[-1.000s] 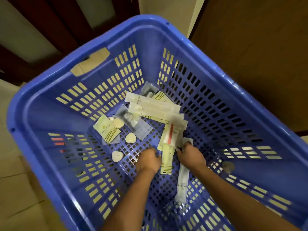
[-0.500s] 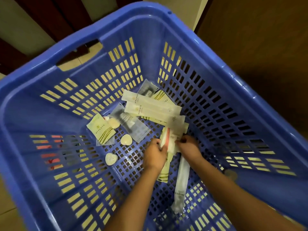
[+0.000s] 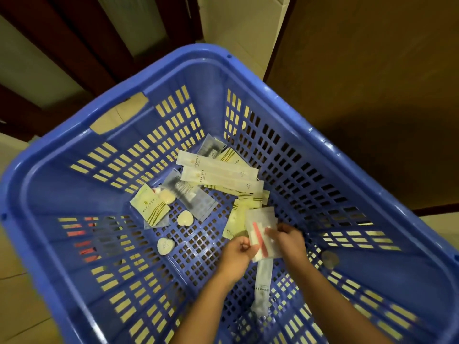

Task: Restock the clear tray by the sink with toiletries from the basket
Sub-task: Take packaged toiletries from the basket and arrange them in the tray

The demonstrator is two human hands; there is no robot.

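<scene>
Lifted off the pile since half a second ago, a clear packet (image 3: 260, 220) with a pink stick inside is now held between both hands, low and right of centre in the frame; earlier it lay flat among the other toiletries. The left hand (image 3: 237, 254) is curled and pinches the packet's lower left edge. The right hand (image 3: 289, 240) grips its right side with fingers and thumb. All of this is inside the blue basket (image 3: 173, 68), which fills most of the frame.

The hold looks thin. The film is glossy and is caught only at its edges, so it could slip and drop back among the long white sachets (image 3: 218, 170) at centre. A yellow-striped sachet (image 3: 236, 219) lies right against the packet and may be dragged along. Another white sachet (image 3: 263, 286) lies below the wrists and could be swept aside as the arms pull out.

Neither the clear tray nor the sink is in the frame, so the distance to carry cannot be judged. What the pink stick is stays blurred, and the print on the sachets is unreadable. A round grey disc (image 3: 329, 259) on the basket's right wall cannot be identified. The bottom edge cuts off both forearms.
</scene>
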